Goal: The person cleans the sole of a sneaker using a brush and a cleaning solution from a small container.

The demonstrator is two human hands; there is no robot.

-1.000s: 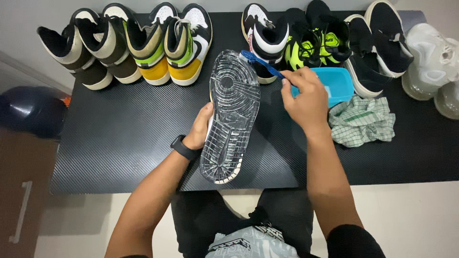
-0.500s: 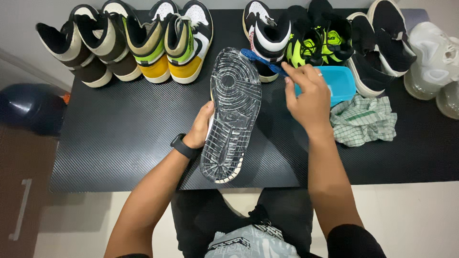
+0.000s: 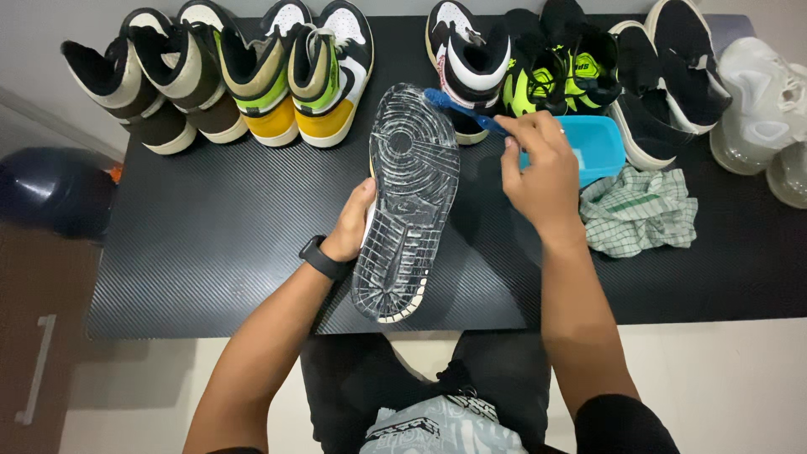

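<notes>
Here, at far left, a dark blue rounded object [image 3: 55, 192] sits beside the black woven-pattern tabletop [image 3: 210, 227]. Along the tabletop's far edge stand a brown-and-cream pair of high-top shoes [image 3: 155, 80], then a yellow, green and black pair [image 3: 298, 80], heels toward the viewer. Nearer the viewer, the left hand [image 3: 351, 223], with a black wristwatch [image 3: 323, 259] on its wrist, is clenched around the side of an upturned shoe [image 3: 408, 202]; the fingers are hidden behind it and only the thumb shows on the edge. The shoe is held sole-up above the middle of the tabletop, toe end far from the viewer, its clear, wet-looking sole facing the camera. At the toe's right edge lies the head of a blue brush [image 3: 458, 109], whose handle runs down and right into the right hand [image 3: 542, 172], which grips it with curled fingers. Just behind that hand stands a light blue tub [image 3: 601, 143], partly covered by it. Behind the brush stand a black-and-white high-top [image 3: 466, 59], a black-and-neon-yellow pair [image 3: 559, 71] and a black pair with white soles [image 3: 672, 80]. A crumpled green-checked cloth [image 3: 639, 210] lies right of the tub, touching it. At far right are pale translucent shoes [image 3: 769, 109].
</notes>
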